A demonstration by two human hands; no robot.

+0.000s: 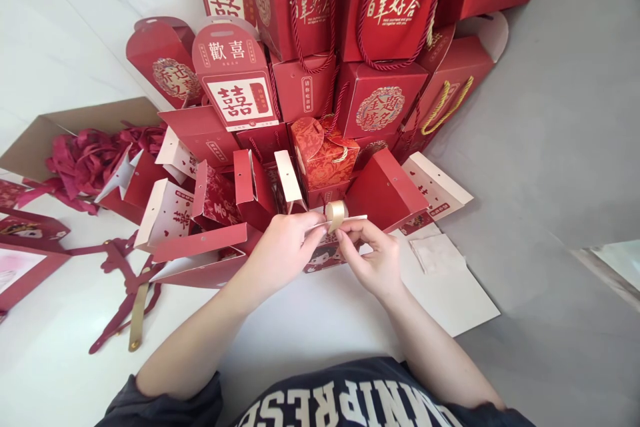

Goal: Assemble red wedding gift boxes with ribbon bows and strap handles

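Observation:
My left hand (283, 250) and my right hand (373, 257) meet over the floor in front of me. Both pinch a gold ribbon (336, 213) that curls into a small loop between the fingertips. Under the hands lies a flat red box blank with a cartoon print (325, 257). Just beyond the loop stands a small patterned red gift box (323, 160) with a gold handle.
Red gift bags with rope handles (390, 7) and red boxes with gold characters (235, 73) are stacked at the back. Half-folded red boxes (205, 247) lie at the left. A cardboard box of red ribbons (90, 160) sits far left. White sheets (450, 280) lie at the right.

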